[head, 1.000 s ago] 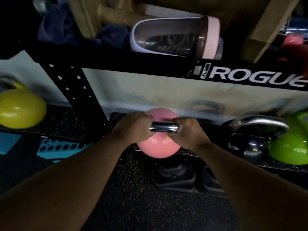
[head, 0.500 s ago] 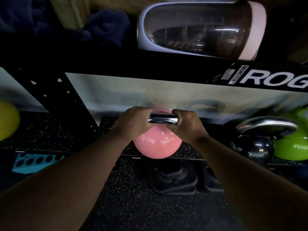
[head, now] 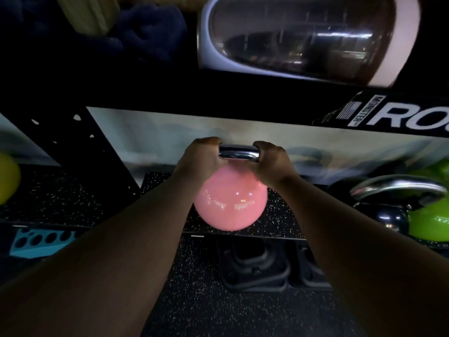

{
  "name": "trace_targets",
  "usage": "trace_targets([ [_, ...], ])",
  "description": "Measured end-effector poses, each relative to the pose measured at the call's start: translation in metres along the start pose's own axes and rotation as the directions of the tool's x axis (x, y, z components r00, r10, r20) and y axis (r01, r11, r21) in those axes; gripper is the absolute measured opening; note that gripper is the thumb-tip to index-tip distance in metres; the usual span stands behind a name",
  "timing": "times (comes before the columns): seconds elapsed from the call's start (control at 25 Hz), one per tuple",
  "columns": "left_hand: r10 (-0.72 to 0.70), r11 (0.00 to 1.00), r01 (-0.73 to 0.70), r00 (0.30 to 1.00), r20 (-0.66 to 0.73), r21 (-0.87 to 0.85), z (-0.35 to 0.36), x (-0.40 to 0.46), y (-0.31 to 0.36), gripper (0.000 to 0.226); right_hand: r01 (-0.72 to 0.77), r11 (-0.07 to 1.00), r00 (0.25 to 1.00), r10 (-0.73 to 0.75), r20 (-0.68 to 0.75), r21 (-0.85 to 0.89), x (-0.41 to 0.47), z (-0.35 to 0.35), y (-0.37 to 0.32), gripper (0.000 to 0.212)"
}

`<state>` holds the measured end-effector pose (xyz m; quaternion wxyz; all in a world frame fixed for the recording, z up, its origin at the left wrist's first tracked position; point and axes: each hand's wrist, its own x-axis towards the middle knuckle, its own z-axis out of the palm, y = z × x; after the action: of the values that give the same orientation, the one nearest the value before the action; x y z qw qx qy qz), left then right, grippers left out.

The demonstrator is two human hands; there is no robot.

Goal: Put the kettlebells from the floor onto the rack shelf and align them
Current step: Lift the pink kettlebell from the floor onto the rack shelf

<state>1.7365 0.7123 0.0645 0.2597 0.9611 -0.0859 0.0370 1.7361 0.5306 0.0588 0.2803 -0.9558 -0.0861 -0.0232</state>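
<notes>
Both hands (head: 239, 164) grip the upright pink kettlebell's (head: 230, 205) handle, apparently level, running left-right.

- Floor (head: 194, 307): black rubber, flecked with pale specks.
- Wall (head: 170, 137): pale, plain, behind the rack.
- Rack crossbeam (head: 243, 98): black, white lettering at right.
- Perforated upright (head: 80, 142): black, slanting.
- Lighting: dim.

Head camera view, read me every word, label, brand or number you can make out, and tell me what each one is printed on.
"MONSTER": small vertical white label on the black steel rack crossbeam, beside a flag-like striped mark.
"RO": large white letters on the same beam, cut off by the right edge of the picture.
Clear plastic shaker bottle with pink lid: faint markings, too blurred to read.
Glossy pink kettlebell with chrome handle, held by the left hand and right hand: no text visible.
</notes>
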Motion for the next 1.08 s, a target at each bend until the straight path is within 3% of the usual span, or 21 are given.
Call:
trace_targets([
  [0.12,-0.009,1.0,0.009,1.0,0.025,0.0,-0.001,0.001,0.0,0.019,0.001,1.0,0.999,0.0,0.036,-0.02,0.001,0.0,0.003,0.023],
  [0.2,-0.043,0.999,0.043,0.998,0.047,-0.013,-0.005,-0.001,0.0,0.037,0.025,0.987,0.999,-0.019,0.04,-0.161,0.0,-0.006,0.001,0.048],
  [0.28,-0.08,0.996,0.08,0.997,0.014,-0.03,-0.014,-0.012,-0.006,0.056,0.171,0.956,0.985,-0.171,0.023,-0.239,-0.004,-0.012,-0.013,0.071],
  [0.32,-0.098,0.995,0.098,0.995,-0.02,-0.022,-0.019,-0.024,-0.012,0.06,0.26,0.938,0.965,-0.263,0.017,-0.231,-0.009,-0.014,-0.026,0.073],
  [0.48,-0.183,0.979,0.184,0.983,-0.014,0.09,-0.052,-0.097,-0.056,0.044,0.504,0.844,0.862,-0.505,0.044,-0.181,-0.034,0.004,-0.089,0.049],
  [0.64,-0.323,0.933,0.329,0.944,-0.067,0.146,-0.094,-0.204,-0.102,0.029,0.63,0.776,0.758,-0.608,0.238,-0.022,-0.073,0.054,-0.163,0.018],
  [0.8,-0.53,0.838,0.53,0.847,-0.038,0.132,-0.121,-0.357,-0.145,0.031,0.725,0.683,0.577,-0.673,0.462,0.09,-0.143,0.122,-0.24,0.005],
  [0.88,-0.645,0.758,0.646,0.763,-0.039,0.093,-0.126,-0.462,-0.162,0.03,0.774,0.611,0.431,-0.7,0.569,0.166,-0.201,0.16,-0.285,0.005],
  [1.0,-0.811,0.583,0.813,0.582,-0.051,0.004,-0.124,-0.633,-0.17,0.028,0.842,0.462,0.154,-0.7,0.697,0.278,-0.315,0.219,-0.357,0.008],
  [1.08,-0.876,0.482,0.876,0.481,-0.042,-0.028,-0.117,-0.738,-0.169,0.031,0.857,0.393,0.039,-0.695,0.718,0.333,-0.394,0.251,-0.398,0.008],
])
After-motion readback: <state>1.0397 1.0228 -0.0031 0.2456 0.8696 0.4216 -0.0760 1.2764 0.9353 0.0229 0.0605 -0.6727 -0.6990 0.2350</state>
